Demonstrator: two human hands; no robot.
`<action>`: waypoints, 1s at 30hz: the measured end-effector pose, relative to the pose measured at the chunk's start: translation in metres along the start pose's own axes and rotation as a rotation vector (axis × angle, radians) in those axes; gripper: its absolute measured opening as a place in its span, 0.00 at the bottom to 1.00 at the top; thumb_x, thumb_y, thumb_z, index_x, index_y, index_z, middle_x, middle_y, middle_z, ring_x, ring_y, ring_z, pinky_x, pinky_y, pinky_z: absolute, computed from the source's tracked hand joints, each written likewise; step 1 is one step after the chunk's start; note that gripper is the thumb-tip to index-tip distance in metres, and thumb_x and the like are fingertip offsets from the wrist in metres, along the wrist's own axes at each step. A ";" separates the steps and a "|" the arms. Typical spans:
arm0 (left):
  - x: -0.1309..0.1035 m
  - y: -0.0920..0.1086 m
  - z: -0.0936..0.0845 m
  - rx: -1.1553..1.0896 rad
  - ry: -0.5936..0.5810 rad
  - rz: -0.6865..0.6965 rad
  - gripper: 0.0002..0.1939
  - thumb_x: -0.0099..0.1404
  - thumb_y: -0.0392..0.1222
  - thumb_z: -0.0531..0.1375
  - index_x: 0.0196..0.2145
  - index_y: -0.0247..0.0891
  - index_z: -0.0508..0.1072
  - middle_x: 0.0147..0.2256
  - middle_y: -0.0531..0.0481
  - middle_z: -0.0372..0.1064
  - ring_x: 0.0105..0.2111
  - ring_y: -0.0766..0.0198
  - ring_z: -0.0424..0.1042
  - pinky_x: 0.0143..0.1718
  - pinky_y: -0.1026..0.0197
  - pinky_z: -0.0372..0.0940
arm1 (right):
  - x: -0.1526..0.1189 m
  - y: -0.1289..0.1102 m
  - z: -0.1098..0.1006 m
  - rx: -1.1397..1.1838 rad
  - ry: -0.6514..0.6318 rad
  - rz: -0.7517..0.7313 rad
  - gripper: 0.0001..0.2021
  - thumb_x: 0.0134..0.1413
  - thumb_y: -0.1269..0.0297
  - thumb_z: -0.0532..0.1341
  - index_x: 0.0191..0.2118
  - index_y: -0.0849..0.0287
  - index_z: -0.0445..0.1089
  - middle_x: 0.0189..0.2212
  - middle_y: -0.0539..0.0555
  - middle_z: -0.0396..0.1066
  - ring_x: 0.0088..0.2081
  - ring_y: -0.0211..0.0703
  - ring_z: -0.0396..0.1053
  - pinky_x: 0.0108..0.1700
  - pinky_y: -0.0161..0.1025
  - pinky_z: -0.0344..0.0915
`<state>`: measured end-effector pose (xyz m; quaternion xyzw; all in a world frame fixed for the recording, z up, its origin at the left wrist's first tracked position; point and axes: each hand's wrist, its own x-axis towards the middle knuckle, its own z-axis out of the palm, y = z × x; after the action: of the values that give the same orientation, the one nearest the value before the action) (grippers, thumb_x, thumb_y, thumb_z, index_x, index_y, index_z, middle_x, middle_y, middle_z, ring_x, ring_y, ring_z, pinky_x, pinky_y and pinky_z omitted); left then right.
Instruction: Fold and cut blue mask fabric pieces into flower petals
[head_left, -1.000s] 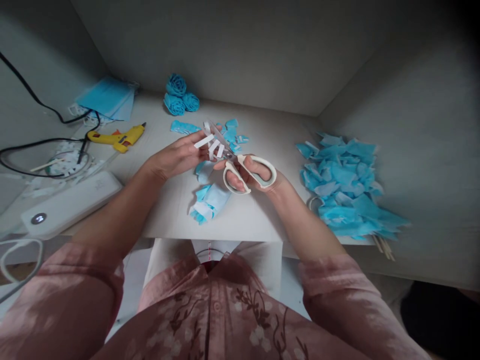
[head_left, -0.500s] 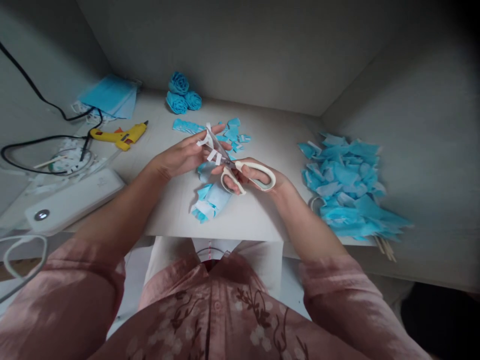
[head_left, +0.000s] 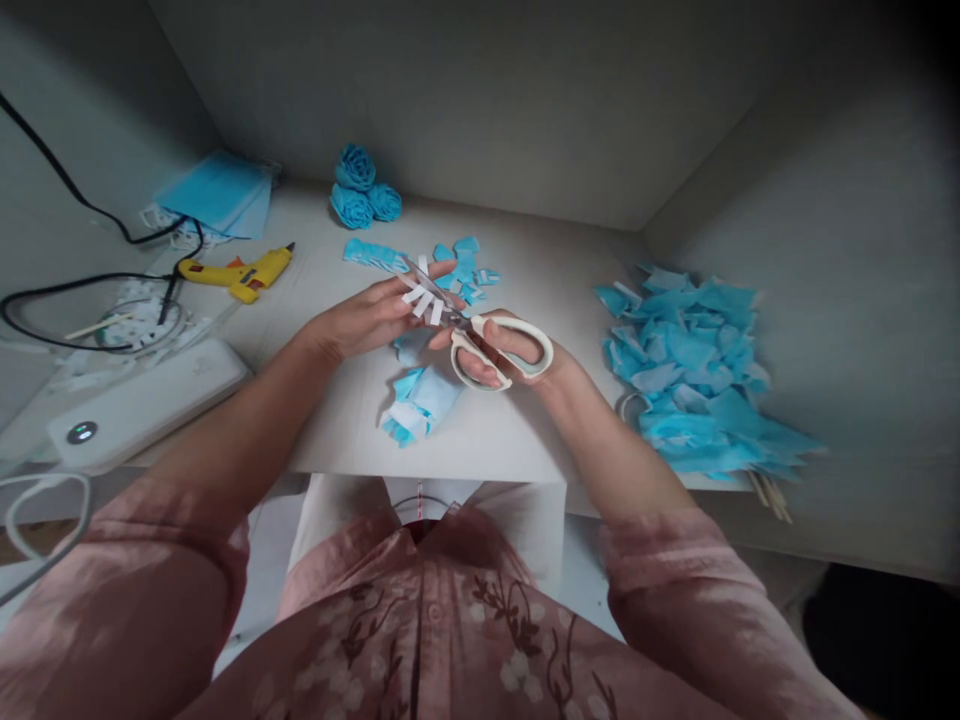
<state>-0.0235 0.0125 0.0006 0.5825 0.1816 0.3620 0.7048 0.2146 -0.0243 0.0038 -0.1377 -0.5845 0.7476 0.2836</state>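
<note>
In the head view, grey walls [head_left: 480, 110] are enclosing the back and sides of a pale counter [head_left: 517, 440], its front edge running just before the person's torso. The left hand [head_left: 364, 318] is pinching a fringed white strip [head_left: 424, 303] above the counter's middle; the right hand's grip is closing around the handles of the scissors [head_left: 543, 350], their blades reaching the strip. Pale surface is stretching from the right hand [head_left: 517, 348] to the blue pile [head_left: 686, 350] near the right wall. Blue roses [head_left: 355, 190] are sitting by the back wall, a yellow glue gun [head_left: 255, 275] lying left.
</note>
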 end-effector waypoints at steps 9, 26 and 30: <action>0.000 0.001 -0.007 -0.019 0.004 0.030 0.32 0.59 0.59 0.73 0.59 0.49 0.78 0.51 0.46 0.80 0.57 0.48 0.76 0.61 0.47 0.66 | 0.000 -0.001 -0.004 0.108 -0.026 -0.007 0.25 0.64 0.41 0.66 0.43 0.64 0.75 0.22 0.44 0.64 0.17 0.27 0.55 0.16 0.26 0.56; 0.005 -0.001 -0.002 -0.083 0.147 0.031 0.20 0.63 0.55 0.70 0.42 0.35 0.84 0.41 0.41 0.82 0.39 0.56 0.81 0.45 0.56 0.72 | -0.004 -0.011 0.009 -0.026 0.039 0.104 0.27 0.59 0.43 0.71 0.47 0.66 0.78 0.22 0.44 0.65 0.17 0.25 0.57 0.17 0.27 0.52; 0.003 0.004 0.006 0.010 0.257 0.057 0.16 0.65 0.51 0.69 0.38 0.33 0.84 0.37 0.42 0.82 0.35 0.59 0.79 0.40 0.58 0.70 | -0.004 -0.011 0.014 -0.134 0.066 0.113 0.26 0.61 0.45 0.70 0.47 0.68 0.77 0.21 0.44 0.66 0.17 0.25 0.57 0.17 0.28 0.50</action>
<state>-0.0189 0.0109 0.0068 0.5397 0.2556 0.4526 0.6623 0.2128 -0.0358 0.0175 -0.2137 -0.6150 0.7167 0.2499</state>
